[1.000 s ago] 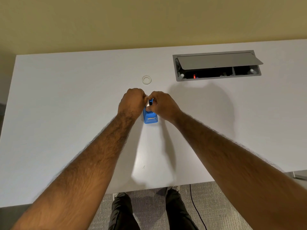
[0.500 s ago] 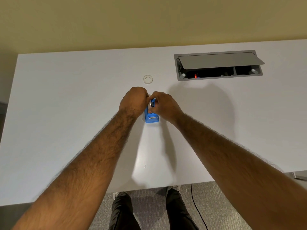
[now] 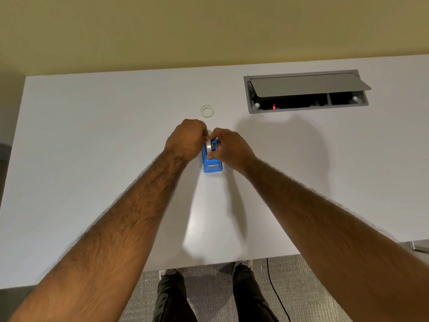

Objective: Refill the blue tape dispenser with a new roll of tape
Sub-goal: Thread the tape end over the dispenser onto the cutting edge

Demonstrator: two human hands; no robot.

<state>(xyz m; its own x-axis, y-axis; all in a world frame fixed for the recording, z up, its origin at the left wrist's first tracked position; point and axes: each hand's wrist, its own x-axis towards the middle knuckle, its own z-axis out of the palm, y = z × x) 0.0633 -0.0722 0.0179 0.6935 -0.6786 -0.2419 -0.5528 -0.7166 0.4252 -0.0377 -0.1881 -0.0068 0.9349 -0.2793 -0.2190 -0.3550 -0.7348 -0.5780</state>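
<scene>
Left hand (image 3: 188,141) and right hand (image 3: 231,148) pinching the roll (image 3: 209,146), we are apparently seating it in the dispenser (image 3: 212,168) underneath, needing firm pressure next.

Left hand (image 3: 185,141) and right hand (image 3: 232,148) hold tape roll (image 3: 209,146) in blue dispenser (image 3: 212,168).

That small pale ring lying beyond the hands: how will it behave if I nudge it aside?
The ring looks thin and hollow, so probably very light. It lies flat on the white table, so a nudge should slide it, not roll it. Stood on edge, it would likely roll.
</scene>
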